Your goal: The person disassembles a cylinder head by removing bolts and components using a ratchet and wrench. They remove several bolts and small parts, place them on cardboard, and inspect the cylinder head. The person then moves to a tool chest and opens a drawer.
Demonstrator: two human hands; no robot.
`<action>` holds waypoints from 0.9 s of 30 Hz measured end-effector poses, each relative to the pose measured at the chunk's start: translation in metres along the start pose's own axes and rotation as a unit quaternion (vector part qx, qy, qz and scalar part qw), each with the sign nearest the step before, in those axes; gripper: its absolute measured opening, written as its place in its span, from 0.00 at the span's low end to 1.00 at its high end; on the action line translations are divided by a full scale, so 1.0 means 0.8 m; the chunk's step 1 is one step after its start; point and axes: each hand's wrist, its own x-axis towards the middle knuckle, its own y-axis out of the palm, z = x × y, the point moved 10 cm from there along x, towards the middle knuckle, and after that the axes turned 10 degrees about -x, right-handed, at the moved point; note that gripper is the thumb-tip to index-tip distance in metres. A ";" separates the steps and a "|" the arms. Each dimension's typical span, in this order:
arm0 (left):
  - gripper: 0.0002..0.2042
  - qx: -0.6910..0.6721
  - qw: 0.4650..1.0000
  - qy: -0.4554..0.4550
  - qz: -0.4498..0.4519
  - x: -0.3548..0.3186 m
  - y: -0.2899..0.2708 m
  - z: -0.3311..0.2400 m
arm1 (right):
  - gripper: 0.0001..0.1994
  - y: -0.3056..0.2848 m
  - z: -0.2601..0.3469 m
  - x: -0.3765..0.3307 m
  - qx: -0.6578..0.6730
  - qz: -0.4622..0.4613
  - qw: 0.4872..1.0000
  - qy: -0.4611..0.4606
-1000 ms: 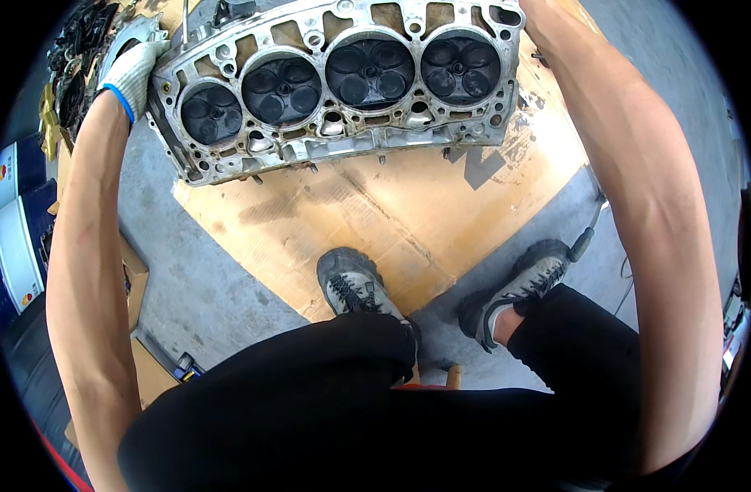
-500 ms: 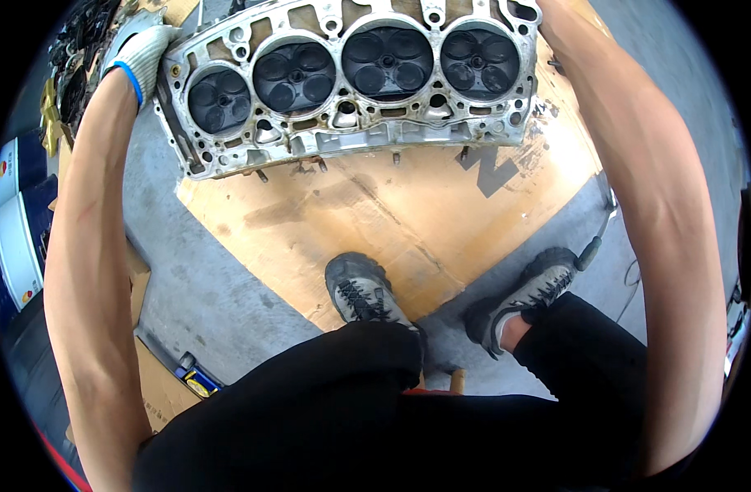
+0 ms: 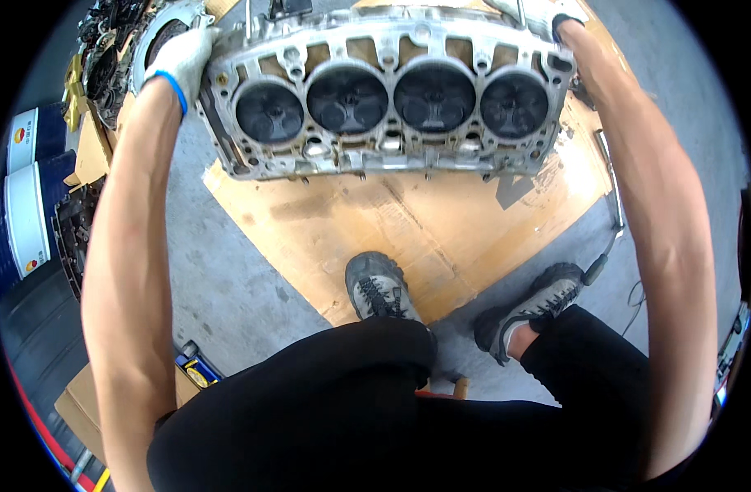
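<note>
Holds the left end of an engine cylinder head [image 3: 390, 97] in the gloved left hand [image 3: 187, 61], curled around the upper corner, with fingertips out of sight. Reaches with the gloved right hand [image 3: 536, 13] to the upper edge near the opposite end, partly cropped by the top of the view; cannot tell from here how firmly closed. Tips the face with four combustion chambers up toward the body, over the far part of a stained cardboard sheet [image 3: 334, 221]. Shows short studs [image 3: 361, 177] along the near edge; cannot tell whether resting on the cardboard or hanging just above.

Could slip at one end, judging by the likely weight and by dirty metal under fabric gloves. Could then twist and drop a corner first, scoring the flat face or trapping fingers underneath. Could bend a stud by landing on the near edge at a tilt. Could also tip back toward the left shoe [image 3: 379, 287] through uneven support. Could trip or roll underfoot on the long-handled tool [image 3: 609, 189] beside the right shoe [image 3: 539, 303] after a careless sidestep under load.
</note>
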 end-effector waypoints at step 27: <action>0.10 0.216 0.971 0.013 0.099 -0.242 -0.012 0.017 | 0.25 -0.020 -0.017 -0.119 0.111 -0.156 0.980 0.050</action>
